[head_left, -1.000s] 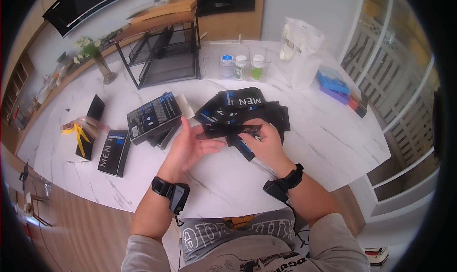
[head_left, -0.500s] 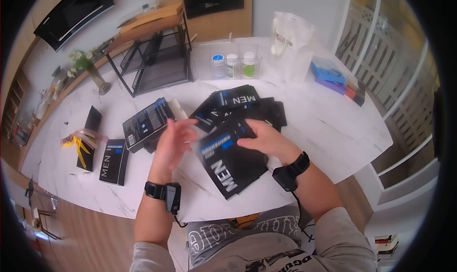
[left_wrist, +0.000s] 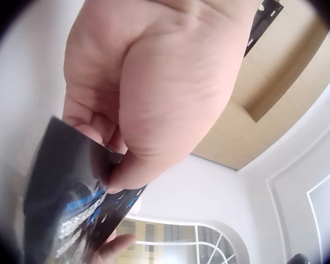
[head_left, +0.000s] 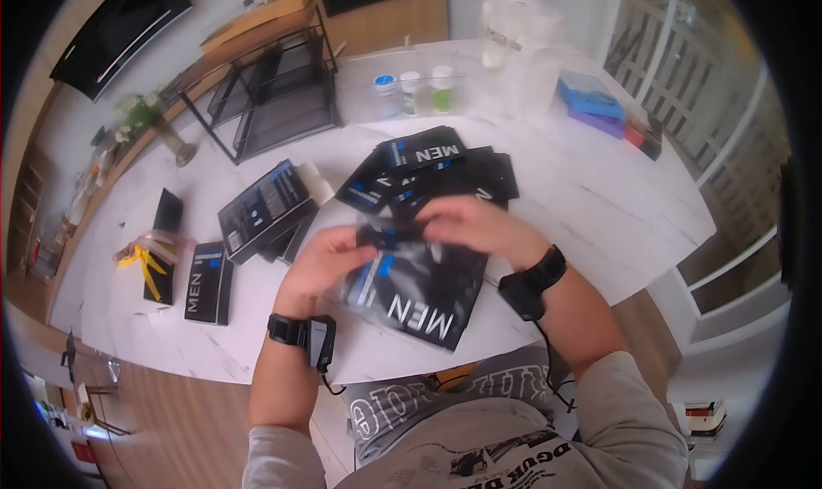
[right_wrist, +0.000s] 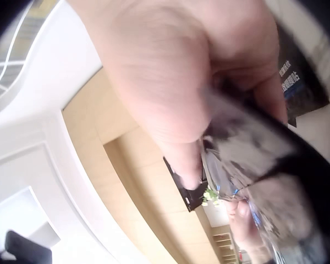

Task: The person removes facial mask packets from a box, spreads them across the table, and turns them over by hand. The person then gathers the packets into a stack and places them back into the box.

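Black glossy packets point(head_left: 428, 292) printed MEN in white are between the two hands, above the front of the table. The left hand point(head_left: 330, 262) pinches their left side; in the left wrist view its thumb lies on the face of a packet point(left_wrist: 71, 170) with fingers behind. At their upper right edge, the right hand point(head_left: 479, 228) grips with curled fingers, and in the right wrist view a shiny packet point(right_wrist: 253, 159) stands bent in its grasp. Beyond the hands lies a loose pile of similar packets point(head_left: 432, 146). How many packets are held cannot be told.
Left of the hands, an open black box point(head_left: 265, 211) lies on another box, near a MEN box point(head_left: 208, 283) and a ribbon-tied box point(head_left: 161, 258). Behind stand a mesh rack point(head_left: 274, 99), a clear organizer with bottles point(head_left: 411, 95), a white bag point(head_left: 522, 61) and a blue box point(head_left: 591, 95).
The packets, first held edge-on, were turned flat with their MEN print showing. The left hand, apart from them half a second ago, has come to their left side and pinches them.
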{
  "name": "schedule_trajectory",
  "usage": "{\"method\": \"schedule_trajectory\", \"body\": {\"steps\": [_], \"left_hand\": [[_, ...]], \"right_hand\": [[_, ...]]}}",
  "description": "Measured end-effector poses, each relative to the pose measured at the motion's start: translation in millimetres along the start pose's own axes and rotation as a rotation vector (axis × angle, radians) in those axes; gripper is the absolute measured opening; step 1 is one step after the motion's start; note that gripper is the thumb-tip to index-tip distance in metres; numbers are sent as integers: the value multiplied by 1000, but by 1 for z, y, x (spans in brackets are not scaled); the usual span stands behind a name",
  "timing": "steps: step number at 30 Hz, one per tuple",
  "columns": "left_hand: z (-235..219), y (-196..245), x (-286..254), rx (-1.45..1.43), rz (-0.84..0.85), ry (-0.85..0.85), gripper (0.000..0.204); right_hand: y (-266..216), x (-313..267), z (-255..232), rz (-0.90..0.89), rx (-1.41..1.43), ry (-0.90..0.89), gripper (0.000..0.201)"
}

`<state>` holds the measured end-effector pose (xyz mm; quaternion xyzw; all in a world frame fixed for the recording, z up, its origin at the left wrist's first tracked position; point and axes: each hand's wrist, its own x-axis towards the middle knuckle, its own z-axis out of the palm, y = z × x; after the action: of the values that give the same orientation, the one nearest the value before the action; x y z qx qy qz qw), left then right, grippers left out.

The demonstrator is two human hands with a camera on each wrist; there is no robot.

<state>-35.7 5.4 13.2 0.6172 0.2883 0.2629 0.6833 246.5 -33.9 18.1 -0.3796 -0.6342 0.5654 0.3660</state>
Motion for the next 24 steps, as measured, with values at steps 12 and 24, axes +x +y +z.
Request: {"method": "schedule_trajectory", "body": {"steps": [12,24], "left_hand": [[8,-8,20,-386,364,551,25],[14,-7,12,-222,186,340,25]], "right_hand": [[22,12,41,-253,304,141,63],[16,12,38,-213,390,457,38]]}}
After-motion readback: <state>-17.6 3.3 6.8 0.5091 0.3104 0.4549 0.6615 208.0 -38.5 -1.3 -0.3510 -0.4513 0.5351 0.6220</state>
